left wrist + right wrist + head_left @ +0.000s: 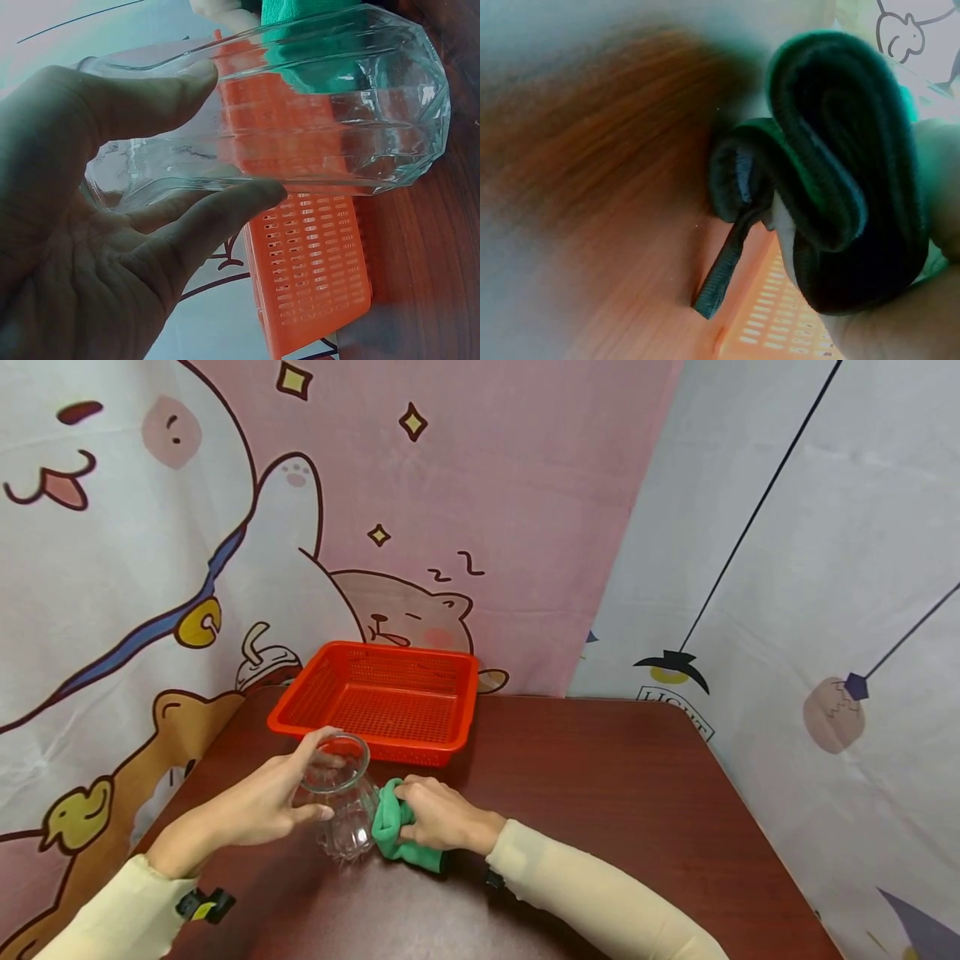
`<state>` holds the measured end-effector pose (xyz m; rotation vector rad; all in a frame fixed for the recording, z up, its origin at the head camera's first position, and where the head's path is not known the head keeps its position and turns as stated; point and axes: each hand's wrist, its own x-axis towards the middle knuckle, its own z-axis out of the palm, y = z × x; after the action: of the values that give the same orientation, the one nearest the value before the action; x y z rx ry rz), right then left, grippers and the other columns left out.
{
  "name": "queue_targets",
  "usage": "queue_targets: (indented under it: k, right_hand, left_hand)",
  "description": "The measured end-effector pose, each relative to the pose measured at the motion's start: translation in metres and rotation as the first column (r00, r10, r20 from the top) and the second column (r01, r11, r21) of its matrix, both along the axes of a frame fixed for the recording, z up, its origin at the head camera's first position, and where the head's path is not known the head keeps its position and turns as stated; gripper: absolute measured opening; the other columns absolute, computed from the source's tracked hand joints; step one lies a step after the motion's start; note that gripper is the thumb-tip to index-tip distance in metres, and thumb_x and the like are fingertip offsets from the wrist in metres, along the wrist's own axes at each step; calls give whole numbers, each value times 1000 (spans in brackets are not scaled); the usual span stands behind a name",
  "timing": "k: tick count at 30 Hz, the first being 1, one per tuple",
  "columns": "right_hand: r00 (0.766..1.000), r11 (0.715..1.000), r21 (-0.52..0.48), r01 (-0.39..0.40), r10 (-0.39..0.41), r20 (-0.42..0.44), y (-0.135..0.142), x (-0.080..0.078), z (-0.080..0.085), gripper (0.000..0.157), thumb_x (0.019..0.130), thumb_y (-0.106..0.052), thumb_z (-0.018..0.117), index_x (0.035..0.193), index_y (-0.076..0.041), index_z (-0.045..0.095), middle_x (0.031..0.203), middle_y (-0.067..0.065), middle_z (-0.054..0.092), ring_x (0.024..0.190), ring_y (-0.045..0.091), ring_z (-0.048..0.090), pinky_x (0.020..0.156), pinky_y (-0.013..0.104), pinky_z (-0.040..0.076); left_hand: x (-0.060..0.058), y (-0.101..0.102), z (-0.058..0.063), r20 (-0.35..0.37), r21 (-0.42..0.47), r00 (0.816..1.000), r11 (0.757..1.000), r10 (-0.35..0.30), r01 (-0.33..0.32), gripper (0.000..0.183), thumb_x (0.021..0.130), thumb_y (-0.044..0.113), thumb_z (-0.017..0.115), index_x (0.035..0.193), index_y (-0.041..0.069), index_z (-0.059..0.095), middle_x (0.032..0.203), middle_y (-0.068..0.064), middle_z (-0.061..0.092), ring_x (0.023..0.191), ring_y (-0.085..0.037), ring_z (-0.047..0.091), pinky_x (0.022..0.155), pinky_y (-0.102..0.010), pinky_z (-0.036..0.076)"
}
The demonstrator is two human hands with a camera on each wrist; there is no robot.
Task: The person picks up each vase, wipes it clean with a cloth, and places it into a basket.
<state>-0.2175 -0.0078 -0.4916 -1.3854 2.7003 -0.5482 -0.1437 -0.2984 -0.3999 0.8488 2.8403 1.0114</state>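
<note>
My left hand [258, 802] grips a clear glass vase [349, 827] around its neck, thumb on the near side and fingers behind. The vase has a round rim, a narrowed neck and a faceted lower body, and it tilts a little. In the left wrist view, the thumb and a finger [247, 196] lie along opposite sides of the glass. My right hand [446, 814] holds a bunched green cloth [388, 822] at the vase's right side. Close up in the right wrist view, the cloth's folded layers [832, 180] and a small hanging loop show between the fingers.
A red perforated plastic basket [465, 710] stands at the back left of the dark brown wooden table [600, 793], just behind the vase. Cartoon-printed curtains [525, 527] hang along the back and sides of the table.
</note>
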Motion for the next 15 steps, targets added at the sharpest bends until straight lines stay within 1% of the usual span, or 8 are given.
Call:
queue_targets:
  k: [4,7,12,15]
  right_hand:
    - [1000,1000,-22,-5,5,8,0,0,-1,23,97,-25,96,106,-20,75,107,-5,70,93,5,60,76,15,47]
    - [1000,999,-36,-8,9,4,1,-1,-1,23,97,-25,96,103,-21,74,106,-5,70,94,4,60,77,15,47]
    - [1000,998,-63,-9,11,29,1,-2,1,20,98,-21,94,104,-21,74,109,-5,71,97,5,60,80,15,48]
    - [999,996,-93,-14,18,44,2,-2,3,20,97,-17,92,103,-20,74,107,-4,70,97,5,58,81,15,47]
  left_hand:
    - [0,0,0,-6,-8,1000,1000,4,-4,102,94,5,98,171,16,32,146,-15,79,124,-34,83,90,-42,73]
    - [0,0,0,-8,-8,1000,1000,5,-5,102,94,5,98,171,17,32,146,-14,79,125,-35,83,90,-42,73]
    - [0,1,0,-11,-1,1000,1000,1,-1,101,94,6,98,171,16,33,146,-15,78,124,-34,84,91,-43,73]
    - [0,1,0,-5,3,1000,1000,-2,2,101,94,7,97,171,15,32,147,-16,78,125,-35,84,92,-44,73]
